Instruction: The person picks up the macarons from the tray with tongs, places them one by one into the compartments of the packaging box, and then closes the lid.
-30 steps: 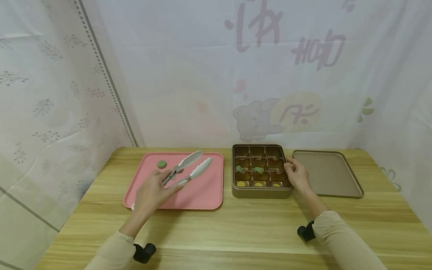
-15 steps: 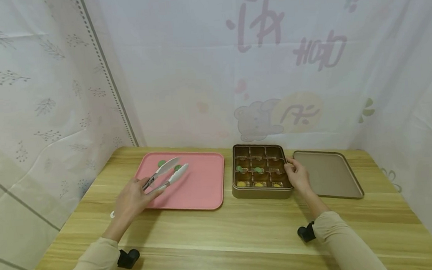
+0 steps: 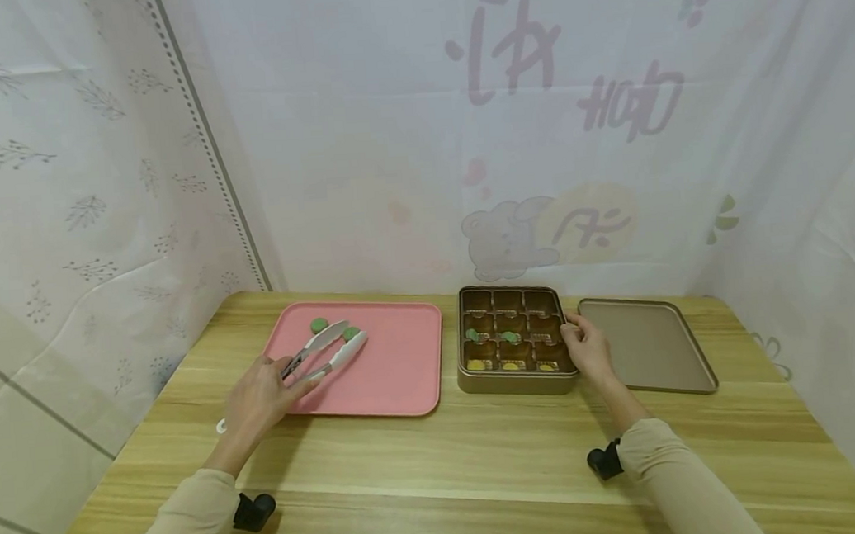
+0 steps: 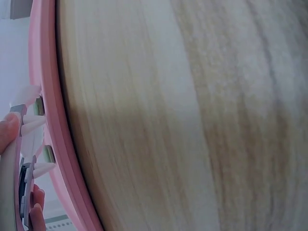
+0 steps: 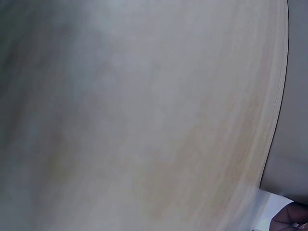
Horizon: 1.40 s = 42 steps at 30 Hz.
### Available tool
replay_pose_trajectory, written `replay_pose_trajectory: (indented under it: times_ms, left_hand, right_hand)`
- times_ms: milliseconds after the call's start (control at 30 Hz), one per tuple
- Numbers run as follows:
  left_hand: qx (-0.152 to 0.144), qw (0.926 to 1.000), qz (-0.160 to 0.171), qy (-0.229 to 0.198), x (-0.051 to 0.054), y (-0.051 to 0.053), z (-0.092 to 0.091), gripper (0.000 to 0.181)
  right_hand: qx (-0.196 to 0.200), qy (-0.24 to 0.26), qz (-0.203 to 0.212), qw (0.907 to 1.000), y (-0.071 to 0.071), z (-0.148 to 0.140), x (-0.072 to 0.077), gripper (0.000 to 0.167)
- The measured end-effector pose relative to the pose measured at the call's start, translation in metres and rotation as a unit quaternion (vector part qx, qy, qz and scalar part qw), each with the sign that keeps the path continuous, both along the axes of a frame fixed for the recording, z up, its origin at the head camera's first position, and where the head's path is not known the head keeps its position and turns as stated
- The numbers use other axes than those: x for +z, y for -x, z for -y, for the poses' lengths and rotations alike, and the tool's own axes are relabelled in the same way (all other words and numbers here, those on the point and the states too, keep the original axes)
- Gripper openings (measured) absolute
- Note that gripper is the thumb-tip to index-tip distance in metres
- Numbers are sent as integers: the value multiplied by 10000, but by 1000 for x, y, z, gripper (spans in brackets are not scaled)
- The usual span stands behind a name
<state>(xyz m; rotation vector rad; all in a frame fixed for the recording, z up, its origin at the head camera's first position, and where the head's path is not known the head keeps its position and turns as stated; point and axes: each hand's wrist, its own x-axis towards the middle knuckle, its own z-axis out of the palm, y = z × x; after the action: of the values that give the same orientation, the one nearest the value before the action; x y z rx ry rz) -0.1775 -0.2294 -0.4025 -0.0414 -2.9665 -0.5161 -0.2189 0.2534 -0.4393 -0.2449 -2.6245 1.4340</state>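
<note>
My left hand [image 3: 259,397] grips a pair of tongs [image 3: 347,352] with white tips, held low over the pink tray [image 3: 401,380]. Their tips are spread, and a round green macaron-like piece [image 3: 351,333] lies between them near the ends. Just behind the tongs rests a second green piece [image 3: 319,325]. At the right side of a brown box [image 3: 517,383], my right hand [image 3: 590,351] holds the rim. Dividers split the box into several compartments; green pieces [image 3: 509,337] sit in two of the middle row, yellow pieces [image 3: 511,366] in the front row.
A flat brown lid [image 3: 656,342] lies right of the box, partly behind my right hand. Everything stands on a wooden table [image 3: 427,474]. A printed white curtain [image 3: 362,180] hangs right behind the table's far edge.
My left hand has drawn back to the left with the tongs, then stayed nearly still. The tips now stand around the nearer green piece. My right hand stays at the box.
</note>
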Motion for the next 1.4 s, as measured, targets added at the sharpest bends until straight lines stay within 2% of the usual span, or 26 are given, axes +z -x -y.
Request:
replay_pose_trajectory:
  times_ms: [567, 767, 1400]
  left_hand:
    - [29, 9999, 86, 49, 0, 3, 0, 60]
    - [3, 10000, 3, 61, 0, 3, 0, 57]
    - [-38, 10000, 23, 25, 1, 3, -2, 56]
  right_hand:
    - [13, -47, 77, 10000, -1, 1, 1, 43]
    - [-11, -34, 56, 10000, 0, 2, 2, 42]
    - [-86, 8, 96, 9999, -1, 2, 2, 41]
